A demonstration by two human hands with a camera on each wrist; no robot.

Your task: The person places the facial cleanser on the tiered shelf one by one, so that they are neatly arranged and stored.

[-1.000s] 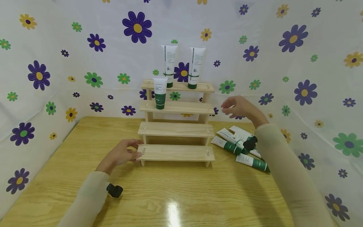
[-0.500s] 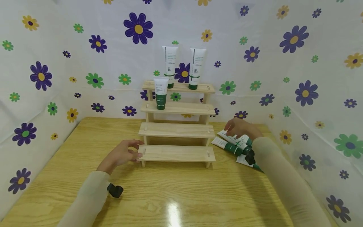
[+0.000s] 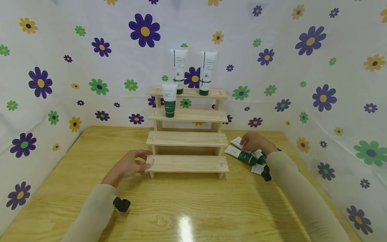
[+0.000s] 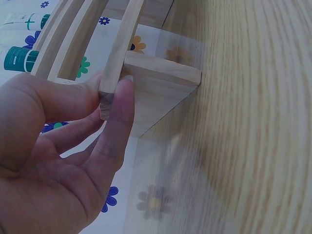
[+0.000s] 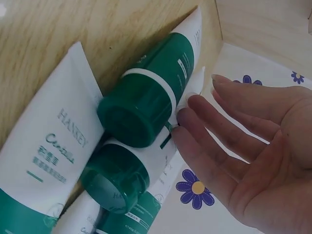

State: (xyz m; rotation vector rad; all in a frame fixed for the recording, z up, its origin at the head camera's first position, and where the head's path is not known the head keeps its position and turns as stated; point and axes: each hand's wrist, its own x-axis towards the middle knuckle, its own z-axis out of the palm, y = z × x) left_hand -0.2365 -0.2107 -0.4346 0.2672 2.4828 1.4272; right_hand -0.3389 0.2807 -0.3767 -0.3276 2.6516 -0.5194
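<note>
A four-tiered wooden display rack (image 3: 187,163) stands on the table. My left hand (image 3: 130,165) pinches the left end of its lowest shelf (image 4: 119,63) between thumb and fingers, as the left wrist view shows close up. To the rack's right, my right hand (image 3: 257,142) is over several white-and-green squeeze tubes (image 3: 240,154) lying in a loose pile. In the right wrist view, its fingers (image 5: 219,131) stretch to the side of a white tube with a green cap (image 5: 117,178), fingertips right at it and the thumb apart. Another tube (image 5: 151,92) lies over that one.
Two tall white tubes (image 3: 180,69) (image 3: 207,72) stand upright on the top shelf. A shorter white-and-green tube (image 3: 170,101) stands at the left of the shelf below. A flower-printed cloth (image 3: 121,60) hangs behind and at both sides of the wooden table (image 3: 157,208).
My right hand has come down from beside the upper shelves to the pile of tubes, then shifted slightly among them. The left hand keeps its pinch on the rack's lowest shelf.
</note>
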